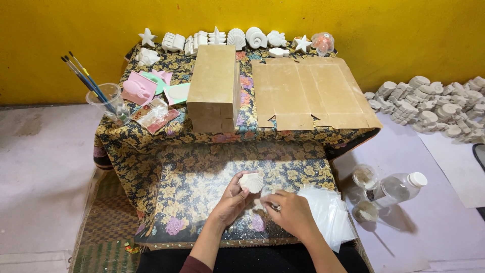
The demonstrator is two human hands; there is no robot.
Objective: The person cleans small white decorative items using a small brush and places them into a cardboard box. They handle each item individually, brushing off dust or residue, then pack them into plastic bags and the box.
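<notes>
Left hand [233, 198] grip pinching plaster shell [251, 182]; right hand [292, 212] fingers pressed together below it. Risk: shell may slip, chip on desk [202, 177]

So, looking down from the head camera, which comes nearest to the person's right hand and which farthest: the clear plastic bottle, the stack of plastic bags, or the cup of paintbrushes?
From the right hand:
1. The stack of plastic bags, lying right beside it on its right, on the floral cloth.
2. The clear plastic bottle, farther right, lying on the floor.
3. The cup of paintbrushes, far off at the table's back left corner.
</notes>
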